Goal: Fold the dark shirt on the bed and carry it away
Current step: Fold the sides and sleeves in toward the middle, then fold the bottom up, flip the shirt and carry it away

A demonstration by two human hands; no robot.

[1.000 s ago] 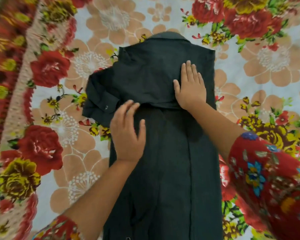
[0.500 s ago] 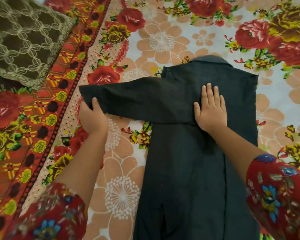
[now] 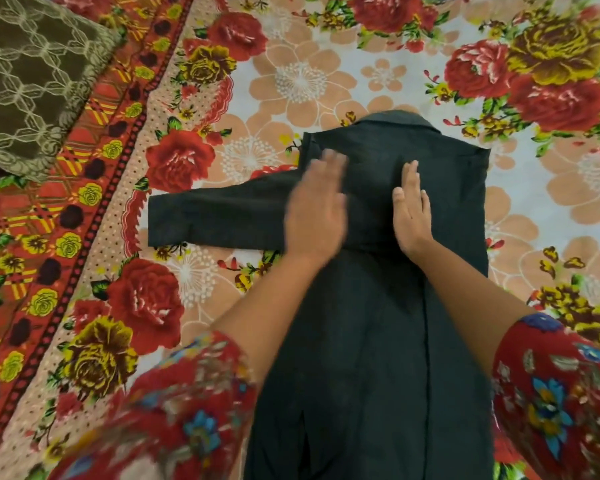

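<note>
Dark charcoal cloth shirt (image 3: 378,341), likely soft and limp, lay beneath the flat-fingered left hand (image 3: 314,209) and right hand (image 3: 411,209), both grasping nothing; its sleeve cuff (image 3: 167,221) looked easiest to pinch.

This looks like a home bedroom. A flowered sheet (image 3: 291,81) covers the bed (image 3: 551,216). A brown patterned cloth (image 3: 32,81) lies at ten o'clock.

Matt dark cloth shirt (image 3: 378,341) (perhaps cotton) on a smooth printed bedsheet (image 3: 291,81).
</note>
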